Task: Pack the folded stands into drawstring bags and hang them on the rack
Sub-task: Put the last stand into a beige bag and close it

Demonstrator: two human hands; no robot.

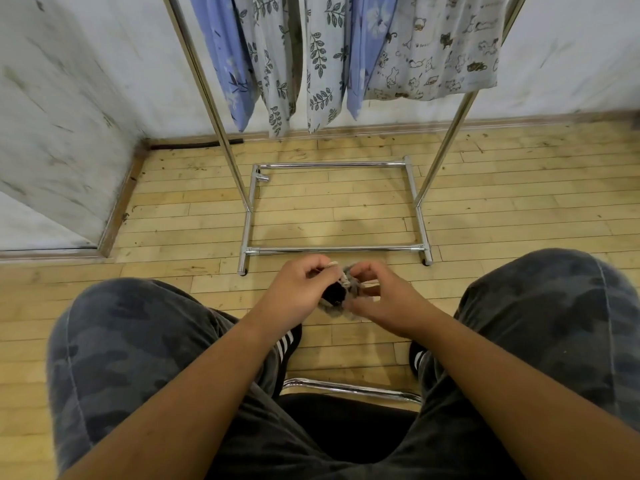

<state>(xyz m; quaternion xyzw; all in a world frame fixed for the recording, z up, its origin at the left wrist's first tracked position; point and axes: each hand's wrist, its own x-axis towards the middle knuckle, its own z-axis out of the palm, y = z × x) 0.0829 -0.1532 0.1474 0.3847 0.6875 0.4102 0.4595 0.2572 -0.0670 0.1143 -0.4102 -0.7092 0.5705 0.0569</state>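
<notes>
A small grey drawstring bag [349,294] hangs between my knees, with something black showing in its mouth. My left hand [298,289] pinches the bag's left edge and a pale cord at its top. My right hand [381,299] grips the bag's right side with curled fingers. The chrome rack [332,249] stands on the floor straight ahead, its base frame just beyond my hands. Most of the bag is hidden by my fingers.
Several patterned cloths [346,57] hang from the rack above, in blue, leaf and cat prints. White walls [69,116] meet in a corner at the left. My knees flank the hands, and a chrome chair bar [349,388] lies below them over the wooden floor.
</notes>
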